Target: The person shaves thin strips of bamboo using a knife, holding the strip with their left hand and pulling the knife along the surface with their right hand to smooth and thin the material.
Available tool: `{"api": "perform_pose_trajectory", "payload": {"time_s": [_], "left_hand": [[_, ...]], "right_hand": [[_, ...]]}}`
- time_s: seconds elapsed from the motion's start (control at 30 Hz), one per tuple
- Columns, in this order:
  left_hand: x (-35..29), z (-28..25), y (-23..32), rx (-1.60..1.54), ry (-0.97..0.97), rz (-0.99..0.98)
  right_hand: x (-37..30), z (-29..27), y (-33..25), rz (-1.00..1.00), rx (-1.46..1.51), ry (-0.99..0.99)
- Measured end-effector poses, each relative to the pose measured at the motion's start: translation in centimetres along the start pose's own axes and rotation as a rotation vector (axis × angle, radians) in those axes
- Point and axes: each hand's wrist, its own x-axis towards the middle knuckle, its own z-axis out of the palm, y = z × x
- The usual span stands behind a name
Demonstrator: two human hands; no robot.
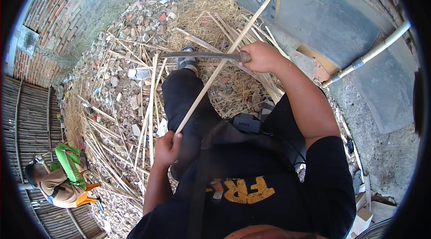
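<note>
My left hand (pixel 167 150) is closed around the near end of a long, pale bamboo strip (pixel 204 92), thumb on top. The strip slants up and away to the right, past my bent leg. In my right hand (pixel 264 58) is the short handle of a machete (pixel 197 54), its dark, slightly curved blade pointing left. The blade crosses the strip close to my right fist; whether its edge bites into the strip I cannot tell. Below the blade tip shows my sandalled foot (pixel 187 61).
Split bamboo strips (pixel 110 162) lie scattered over rubble on the left, more (pixel 256 37) beyond my right hand. Dry shavings (pixel 202 14) are heaped ahead. A bamboo pole (pixel 372 52) leans over grey sheets (pixel 327 19) at right. Another person (pixel 63 185) sits far left by a bamboo wall (pixel 33 122).
</note>
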Motion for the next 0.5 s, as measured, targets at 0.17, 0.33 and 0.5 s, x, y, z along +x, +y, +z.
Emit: {"api": "perform_pose_trajectory", "payload": {"time_s": [0.17,0.33,0.5], "left_hand": [[-0.08,-0.07,-0.09,-0.016,-0.006,-0.008],[-0.07,0.01,-0.53,-0.002,-0.015,-0.010],[-0.06,0.13,-0.46,0.001,-0.008,-0.006]], "right_hand": [[-0.24,0.16,-0.14,-0.031,-0.023,0.019],[-0.24,0.30,-0.46,-0.062,-0.084,-0.003],[-0.10,-0.04,-0.14,-0.041,-0.063,0.004]]}}
